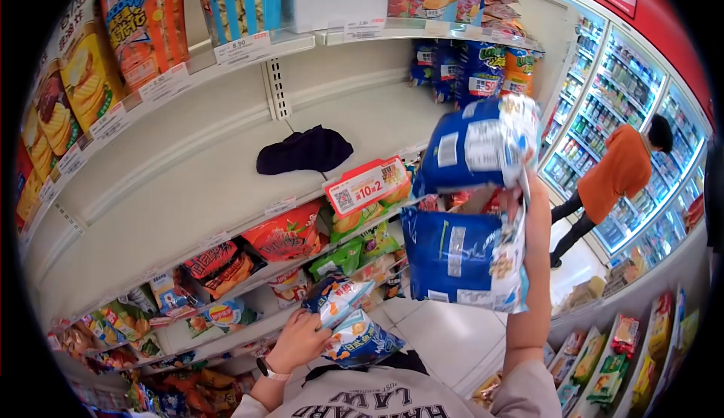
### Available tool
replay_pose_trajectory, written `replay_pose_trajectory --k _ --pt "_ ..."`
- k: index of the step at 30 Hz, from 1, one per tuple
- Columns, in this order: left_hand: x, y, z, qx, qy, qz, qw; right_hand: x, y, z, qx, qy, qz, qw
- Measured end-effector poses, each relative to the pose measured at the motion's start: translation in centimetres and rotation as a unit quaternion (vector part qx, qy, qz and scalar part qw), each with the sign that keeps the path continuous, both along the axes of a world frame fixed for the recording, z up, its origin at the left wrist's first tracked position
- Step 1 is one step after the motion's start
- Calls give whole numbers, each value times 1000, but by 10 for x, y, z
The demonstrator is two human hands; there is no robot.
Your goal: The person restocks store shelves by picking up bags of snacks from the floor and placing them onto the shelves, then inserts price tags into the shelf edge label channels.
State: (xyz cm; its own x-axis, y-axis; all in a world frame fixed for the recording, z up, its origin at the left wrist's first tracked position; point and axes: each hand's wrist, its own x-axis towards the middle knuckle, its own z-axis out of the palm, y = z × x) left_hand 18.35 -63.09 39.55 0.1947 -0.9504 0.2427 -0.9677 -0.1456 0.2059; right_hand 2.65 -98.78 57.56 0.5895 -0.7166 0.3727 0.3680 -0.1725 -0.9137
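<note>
My right hand [519, 201] is raised at the right, its fingers closed on two blue-and-white snack bags. The upper bag [471, 146] shows its back with a barcode, and the lower bag [456, 256] hangs below it. Those bags partly hide the fingers. Low in front of my body, my left hand [305, 339] is closed around two more blue-and-white snack bags: one bag [338, 301] above, another bag [362, 341] against my shirt. On the long bare shelf [181, 169] lies a dark cloth item [304, 151], perhaps a cap.
Blue and orange chip bags [483, 71] stand at the shelf's far right end. Popcorn bags [143, 22] line the shelf above; colourful snack bags [283, 233] fill those below. A person in an orange top [617, 173] stands by the glass-door fridges. Another snack rack [618, 358] is at lower right.
</note>
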Motion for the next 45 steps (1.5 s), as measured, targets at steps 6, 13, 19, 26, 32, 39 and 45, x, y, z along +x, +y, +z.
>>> replay_pose_trajectory --k 6,13,19,26,32,39,45 --pt "24 -28 12 -11 8 46 999 143 -76 72 -5 -5 230 973" --pt "-4 -64 15 -21 8 172 985 249 -96 91 52 124 294 946" --pt "-34 -102 13 -30 13 260 965 339 -118 87 44 110 339 933" --pt "-66 -138 -7 -34 -13 346 938 458 -149 59 -86 108 440 887" --pt "-82 -155 -2 -40 -19 401 915 497 -144 54 -105 101 405 903" --pt "-85 -160 2 -27 -21 425 905 446 -139 85 70 116 385 913" --pt "-80 -157 6 -12 -19 418 908 430 -206 94 128 73 543 827"
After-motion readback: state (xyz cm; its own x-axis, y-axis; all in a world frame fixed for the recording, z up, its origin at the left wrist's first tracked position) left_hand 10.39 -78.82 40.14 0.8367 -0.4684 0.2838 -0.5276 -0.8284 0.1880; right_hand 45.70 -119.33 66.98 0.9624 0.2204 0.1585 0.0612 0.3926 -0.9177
